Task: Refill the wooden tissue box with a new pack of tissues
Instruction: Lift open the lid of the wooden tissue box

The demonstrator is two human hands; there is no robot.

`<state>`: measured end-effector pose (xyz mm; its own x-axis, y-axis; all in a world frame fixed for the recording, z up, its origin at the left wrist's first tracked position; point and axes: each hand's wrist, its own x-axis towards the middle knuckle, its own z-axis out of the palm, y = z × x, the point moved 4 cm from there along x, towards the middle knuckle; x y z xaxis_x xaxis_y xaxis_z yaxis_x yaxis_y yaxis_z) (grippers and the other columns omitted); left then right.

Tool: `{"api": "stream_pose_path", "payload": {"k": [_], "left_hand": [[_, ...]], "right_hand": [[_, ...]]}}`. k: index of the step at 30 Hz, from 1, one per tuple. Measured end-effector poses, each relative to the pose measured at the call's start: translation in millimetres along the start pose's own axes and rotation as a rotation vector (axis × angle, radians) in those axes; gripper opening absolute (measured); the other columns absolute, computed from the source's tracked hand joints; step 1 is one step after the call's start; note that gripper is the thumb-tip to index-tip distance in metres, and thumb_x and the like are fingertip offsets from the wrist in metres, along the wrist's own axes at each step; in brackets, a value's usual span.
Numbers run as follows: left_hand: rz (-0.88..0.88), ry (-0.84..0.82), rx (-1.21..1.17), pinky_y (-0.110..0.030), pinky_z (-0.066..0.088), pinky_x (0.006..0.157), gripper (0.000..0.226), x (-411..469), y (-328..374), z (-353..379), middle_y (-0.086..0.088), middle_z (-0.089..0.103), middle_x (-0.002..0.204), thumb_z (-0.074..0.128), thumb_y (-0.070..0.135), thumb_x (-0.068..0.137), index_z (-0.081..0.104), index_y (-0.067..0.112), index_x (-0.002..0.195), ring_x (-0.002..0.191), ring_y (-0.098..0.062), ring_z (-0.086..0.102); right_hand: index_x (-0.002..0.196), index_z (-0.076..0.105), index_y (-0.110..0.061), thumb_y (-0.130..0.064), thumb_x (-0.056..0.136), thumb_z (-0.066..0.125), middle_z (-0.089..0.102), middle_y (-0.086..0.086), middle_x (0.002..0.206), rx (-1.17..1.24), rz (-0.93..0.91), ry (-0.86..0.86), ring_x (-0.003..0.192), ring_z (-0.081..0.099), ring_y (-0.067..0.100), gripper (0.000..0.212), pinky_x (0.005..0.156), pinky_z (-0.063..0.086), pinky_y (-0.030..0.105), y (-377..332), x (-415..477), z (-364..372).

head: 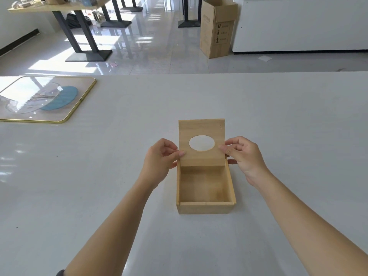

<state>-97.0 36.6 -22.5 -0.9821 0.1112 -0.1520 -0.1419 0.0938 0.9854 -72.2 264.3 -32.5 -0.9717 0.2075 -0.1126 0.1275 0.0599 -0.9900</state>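
The wooden tissue box [205,207] stands on the white table [99,186] in front of me, and its inside is bare wood. Its sliding lid [201,158], a wooden panel with an oval hole, is drawn most of the way back and sits over the far end of the box. My left hand [161,158] pinches the lid's left edge. My right hand [244,154] pinches its right edge. No pack of tissues is in view.
A gold-rimmed tray [83,100] with a glass dish and a blue oval piece lies at the table's far left. Beyond the table's far edge are a glossy floor, black table legs and an open cardboard carton [217,28].
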Motion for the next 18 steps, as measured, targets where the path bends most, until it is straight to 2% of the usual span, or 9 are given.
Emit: {"api": "stream_pose_path", "payload": {"k": [4,10,13,15,17,18], "left_hand": [[-0.013,0.037,0.032,-0.042,0.055,0.074,0.019,-0.5,0.8,3.4,-0.004,0.058,0.068,0.073,0.005,0.078,0.055,0.011,0.077,0.073,-0.022,0.058],[-0.057,0.110,0.078,-0.040,0.058,0.076,0.024,-1.8,-3.7,2.4,-0.012,0.063,0.081,0.075,0.016,0.077,0.052,0.016,0.084,0.077,-0.025,0.062],[-0.027,0.100,0.188,-0.035,0.055,0.073,0.018,-2.7,-1.4,4.5,-0.006,0.064,0.096,0.071,0.021,0.081,0.054,0.017,0.085,0.080,-0.019,0.063],[0.027,0.100,0.354,-0.027,0.049,0.074,0.021,-7.4,-0.3,5.7,0.003,0.062,0.105,0.067,0.030,0.084,0.056,0.018,0.097,0.093,-0.016,0.062],[0.082,0.128,0.502,-0.025,0.041,0.086,0.037,-14.4,-1.1,5.5,0.006,0.057,0.120,0.062,0.039,0.085,0.054,0.018,0.115,0.112,-0.015,0.054],[0.127,0.164,0.584,-0.027,0.038,0.092,0.046,-19.3,0.5,5.6,0.005,0.054,0.129,0.059,0.043,0.086,0.051,0.019,0.124,0.121,-0.015,0.048]], "right_hand": [[0.080,0.061,-0.017,-0.021,0.074,0.076,0.068,-0.008,0.062,-0.023,0.021,0.033,0.066,0.064,0.009,0.017,0.056,0.052,0.024,2.7,1.0,1.4],[0.088,0.059,-0.015,-0.028,0.074,0.076,0.068,0.000,0.080,-0.051,0.049,0.064,0.075,0.064,0.014,0.025,0.055,0.048,0.023,4.1,0.2,2.3],[0.099,0.059,-0.012,-0.034,0.076,0.073,0.068,0.002,0.084,-0.111,0.041,0.080,0.084,0.063,0.018,0.035,0.069,0.050,0.029,4.4,-2.2,1.9],[0.110,0.056,-0.015,-0.040,0.079,0.069,0.068,0.001,0.094,-0.206,0.024,0.097,0.094,0.061,0.016,0.042,0.077,0.046,0.025,5.4,-7.5,0.2],[0.123,0.051,-0.020,-0.046,0.080,0.065,0.063,-0.001,0.114,-0.303,-0.023,0.132,0.104,0.056,0.011,0.051,0.082,0.042,0.021,3.6,-15.4,-3.5],[0.130,0.047,-0.022,-0.049,0.081,0.062,0.057,-0.002,0.126,-0.368,-0.073,0.146,0.113,0.052,0.011,0.057,0.091,0.040,0.024,0.6,-19.7,-5.5]]}}
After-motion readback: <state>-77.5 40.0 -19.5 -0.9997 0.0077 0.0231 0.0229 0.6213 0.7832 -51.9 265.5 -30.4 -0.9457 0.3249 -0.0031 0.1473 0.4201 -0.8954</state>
